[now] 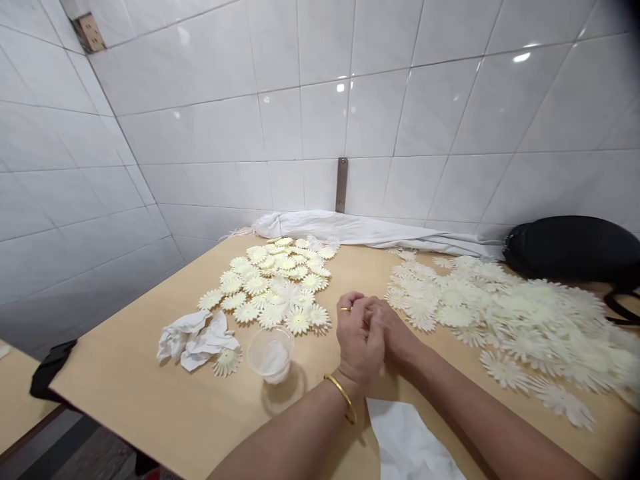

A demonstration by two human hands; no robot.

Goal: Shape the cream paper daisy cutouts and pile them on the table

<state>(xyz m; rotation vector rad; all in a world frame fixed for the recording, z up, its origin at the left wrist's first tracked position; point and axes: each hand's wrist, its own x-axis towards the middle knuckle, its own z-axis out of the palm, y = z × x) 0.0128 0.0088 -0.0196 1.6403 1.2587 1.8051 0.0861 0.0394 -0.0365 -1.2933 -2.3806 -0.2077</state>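
"Where are the hands?"

"Clasped together above the desk. The fingers of the left hand and right hand are clenched on each other, gripping nothing else."

"What's nearest?"

"A clear plastic cup just left of the left hand. The larger heap of cream flower cutouts lies right, nearer the right hand; a smaller heap of daisy cutouts sits ahead-left."

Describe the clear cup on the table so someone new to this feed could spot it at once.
On the wooden table, find the smaller heap of cream flower cutouts, left of the clasped hands. Just below that heap sits the cup, the only see-through thing there, with something white inside and crumpled tissue to its left.
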